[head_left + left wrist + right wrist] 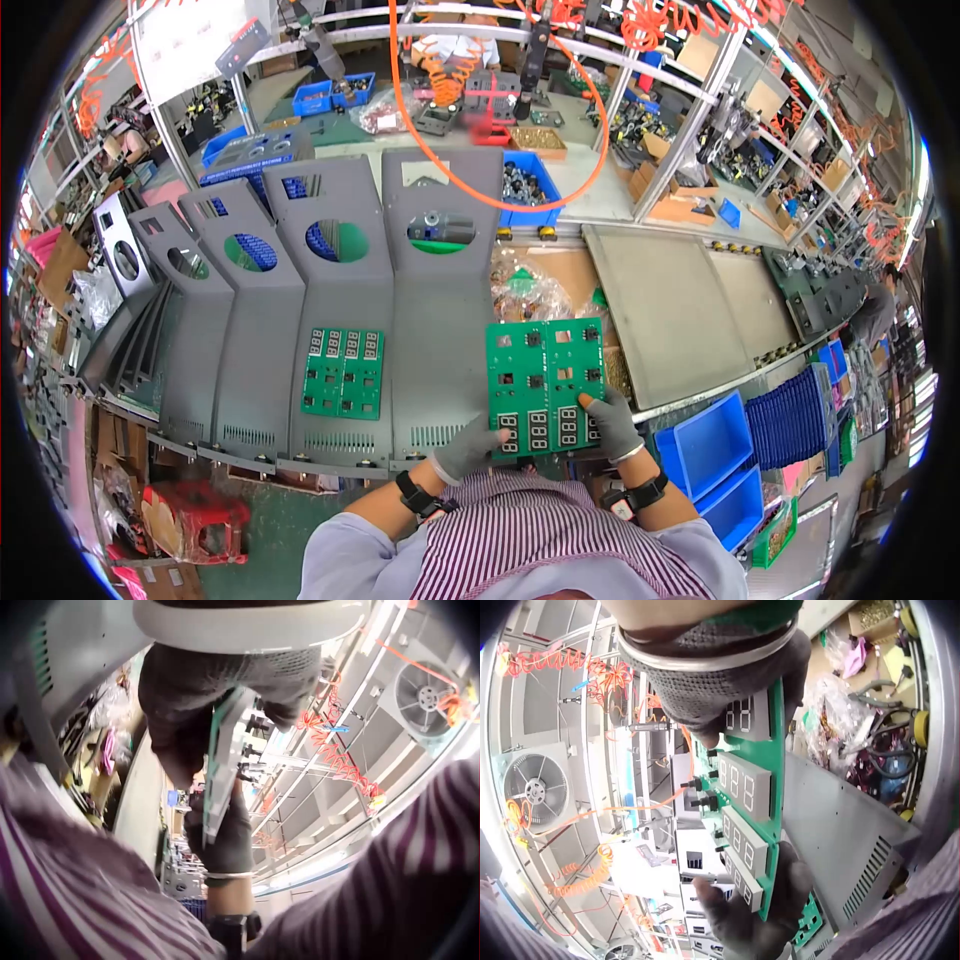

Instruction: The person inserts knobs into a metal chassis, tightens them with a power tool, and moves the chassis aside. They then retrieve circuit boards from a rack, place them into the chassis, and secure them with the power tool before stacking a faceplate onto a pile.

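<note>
A green circuit board (547, 375) with white digit displays along its near edge is held up between both gloved hands, in front of the striped apron. My left hand (470, 450) pinches its near left corner, thumb on the display face. My right hand (612, 425) grips the near right corner the same way, its thumb beside the last display. In the right wrist view the displays (744, 787) and small black buttons show on the face. A second such board (343, 373) lies on a grey metal panel to the left, displays at its far end.
Several bent grey metal panels (440, 310) stand side by side on the bench at left. Right of them lie clear plastic bags (530, 285) and a flat metal plate (670, 310). Blue bins (703, 440) sit at the right; an orange air hose (470, 190) loops overhead.
</note>
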Demonstrator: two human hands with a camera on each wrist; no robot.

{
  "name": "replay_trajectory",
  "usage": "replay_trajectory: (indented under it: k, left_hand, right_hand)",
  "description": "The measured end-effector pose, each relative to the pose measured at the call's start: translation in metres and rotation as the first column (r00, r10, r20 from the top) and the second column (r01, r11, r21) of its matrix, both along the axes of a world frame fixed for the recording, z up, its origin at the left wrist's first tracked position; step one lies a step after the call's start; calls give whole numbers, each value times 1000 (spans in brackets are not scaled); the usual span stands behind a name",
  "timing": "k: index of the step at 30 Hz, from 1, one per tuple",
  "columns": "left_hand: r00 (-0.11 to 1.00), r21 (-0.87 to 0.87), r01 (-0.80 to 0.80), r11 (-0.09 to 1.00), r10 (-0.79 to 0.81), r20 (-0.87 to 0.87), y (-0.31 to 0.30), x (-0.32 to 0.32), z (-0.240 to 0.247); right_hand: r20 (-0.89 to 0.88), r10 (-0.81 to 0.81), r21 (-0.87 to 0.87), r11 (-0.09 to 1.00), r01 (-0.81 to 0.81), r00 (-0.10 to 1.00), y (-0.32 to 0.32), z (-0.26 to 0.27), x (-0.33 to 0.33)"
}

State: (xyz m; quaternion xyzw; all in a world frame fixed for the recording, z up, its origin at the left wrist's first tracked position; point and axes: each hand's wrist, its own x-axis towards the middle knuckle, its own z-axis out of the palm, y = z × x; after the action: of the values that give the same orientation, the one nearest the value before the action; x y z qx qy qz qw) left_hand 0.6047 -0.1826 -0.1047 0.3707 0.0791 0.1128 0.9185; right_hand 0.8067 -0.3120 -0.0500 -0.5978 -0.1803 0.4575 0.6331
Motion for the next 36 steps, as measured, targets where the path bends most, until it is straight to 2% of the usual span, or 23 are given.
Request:
replay_trajectory:
  k: [1,4,5,8,9,14,17,19,22,23,25,28,31,34,35,36]
  left_hand:
    - [997,-8,-50,999,49,-61,-6,-2,-1]
    - [985,-70,-131,989,122,-122,-10,-11,7]
    - [978,-55,-171,984,163,-129,-11,-13,3]
    - [975,-8,-189,982,187,-120,-12,-22,3]
    - [979,2,-159,987,158,-132,-11,-25,4]
    - [987,54,-17,998,26,-157,-9,-33,-1]
    - [986,176,-3,984,33,-166,-13,-34,-7]
    - [985,215,23,976,15,-174,-13,-36,-4]
    - [971,219,12,976,42,-237,-28,-44,-13]
    - [979,185,-29,982,66,-195,-35,-44,-17]
    - [973,188,-76,979,114,-199,-46,-46,-24]
    - [965,171,-130,977,164,-207,-50,-46,-25]
    - [953,180,-159,971,199,-230,-47,-43,-19]
    - [928,234,-115,965,189,-320,-42,-42,-6]
    - [919,215,-185,959,246,-307,-44,-39,2]
    - [918,271,-180,945,261,-298,-42,-38,1]
  right_hand:
    - [-14,-16,-9,1000,16,1000,1,-8,-4]
    - [201,83,-1,996,-85,976,0,-10,-16]
    - [217,161,-54,987,-153,963,-1,-2,-19]
    - [252,298,-65,954,-292,921,-9,-15,-13]
    - [169,319,-63,948,-313,932,-14,-14,-14]
    - [106,295,-50,955,-291,949,-27,3,-30]
    - [62,280,-7,960,-280,958,-35,-11,-37]
    - [137,276,-38,961,-273,951,-42,-23,-41]
    - [313,253,-105,967,-231,915,-56,-41,-48]
    - [379,257,-148,965,-216,889,-59,-40,-50]
    - [480,304,-297,939,-174,823,-64,-32,-54]
    - [467,305,-401,910,-109,830,-58,-14,-62]
    - [452,307,-467,882,-71,838,-55,-29,-61]
    - [422,254,-434,899,-52,870,-47,-12,-63]
    - [494,196,-315,949,-36,847,-46,-26,-63]
    - [471,195,-313,949,-43,861,-48,-32,-60]
